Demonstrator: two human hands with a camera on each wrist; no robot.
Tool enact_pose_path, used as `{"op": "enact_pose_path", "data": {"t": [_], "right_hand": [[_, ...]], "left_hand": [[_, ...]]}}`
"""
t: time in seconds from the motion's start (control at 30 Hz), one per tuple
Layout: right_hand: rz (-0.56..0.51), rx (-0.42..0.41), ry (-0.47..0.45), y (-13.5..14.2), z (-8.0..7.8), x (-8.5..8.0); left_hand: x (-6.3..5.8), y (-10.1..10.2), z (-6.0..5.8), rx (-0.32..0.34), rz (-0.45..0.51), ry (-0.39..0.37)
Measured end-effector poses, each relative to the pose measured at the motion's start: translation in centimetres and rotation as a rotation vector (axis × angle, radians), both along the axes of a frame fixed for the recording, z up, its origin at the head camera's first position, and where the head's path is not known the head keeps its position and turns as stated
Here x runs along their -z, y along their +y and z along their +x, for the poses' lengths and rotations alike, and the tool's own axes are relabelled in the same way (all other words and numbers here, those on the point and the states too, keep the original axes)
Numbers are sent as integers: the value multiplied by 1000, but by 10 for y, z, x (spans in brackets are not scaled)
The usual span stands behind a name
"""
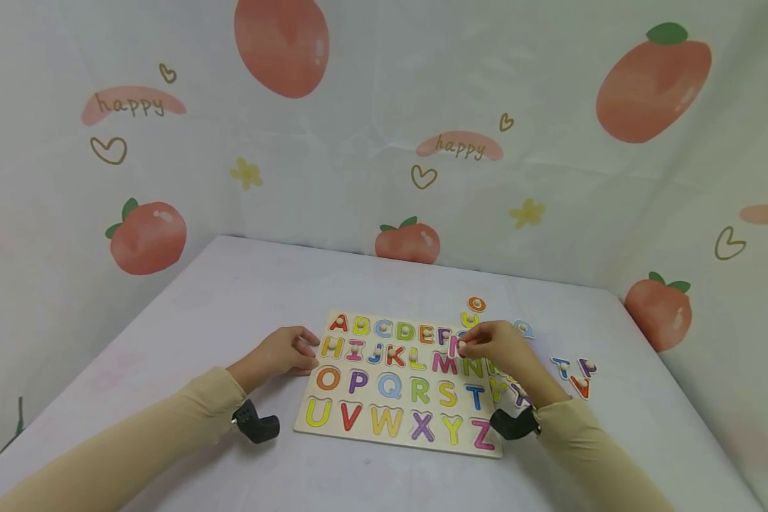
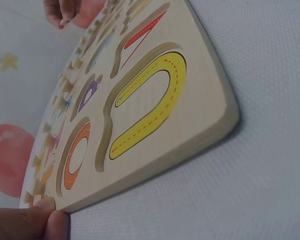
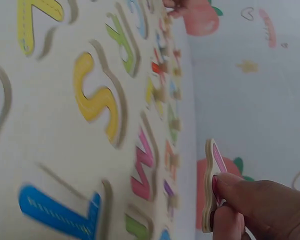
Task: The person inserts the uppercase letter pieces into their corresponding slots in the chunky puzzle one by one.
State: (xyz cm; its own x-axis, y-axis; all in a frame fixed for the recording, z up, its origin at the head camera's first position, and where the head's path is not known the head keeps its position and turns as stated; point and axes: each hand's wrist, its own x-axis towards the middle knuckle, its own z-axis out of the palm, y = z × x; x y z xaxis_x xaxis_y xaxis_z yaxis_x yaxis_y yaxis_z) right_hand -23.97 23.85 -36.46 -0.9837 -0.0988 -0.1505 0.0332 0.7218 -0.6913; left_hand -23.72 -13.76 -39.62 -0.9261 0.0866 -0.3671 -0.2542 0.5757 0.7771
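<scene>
A wooden alphabet puzzle board (image 1: 371, 435) lies on the table, tilted toward the hands in the wrist views. My left hand (image 1: 286, 352) holds the board's left edge, thumb and finger at the rim beside the orange O recess (image 2: 76, 156). Above the board's upper right part, my right hand (image 1: 496, 346) pinches a pink letter puzzle piece (image 3: 208, 192) by its knob; in the head view it looks like an M. Below it is the pink M recess (image 1: 444, 363). Knobbed letters such as the red A (image 1: 338, 323) and red K (image 1: 395, 355) sit in the top two rows.
Loose letters lie right of and behind the board: an orange O (image 1: 476, 304), yellow U (image 1: 470, 320), blue Q (image 1: 523, 328), blue T (image 1: 560, 368), purple P (image 1: 587, 367) and red V (image 1: 579, 387). Several more are partly hidden by the right hand. A printed cloth (image 1: 358, 142) hangs behind the table.
</scene>
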Motion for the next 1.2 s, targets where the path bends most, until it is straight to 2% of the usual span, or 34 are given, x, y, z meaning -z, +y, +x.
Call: {"op": "enact_pose_path", "data": {"t": [0.27,0.37,0.53,0.77,1.2], "right_hand": [[41,-18,15,-19,-3,19],[22,-15,3,-23,-3,24],[-13,-24,-10,-25,-2,27],[14,-8,-23,-25,-2,30],[51,-9,-40,-27,-3,31]], "left_hand": [[0,1,1,-5,-8,2],[0,1,1,-5,-5,2],[0,1,1,-5,3,4],[-2,0,2,9,40,8],[-1,0,1,3,40,3]]}}
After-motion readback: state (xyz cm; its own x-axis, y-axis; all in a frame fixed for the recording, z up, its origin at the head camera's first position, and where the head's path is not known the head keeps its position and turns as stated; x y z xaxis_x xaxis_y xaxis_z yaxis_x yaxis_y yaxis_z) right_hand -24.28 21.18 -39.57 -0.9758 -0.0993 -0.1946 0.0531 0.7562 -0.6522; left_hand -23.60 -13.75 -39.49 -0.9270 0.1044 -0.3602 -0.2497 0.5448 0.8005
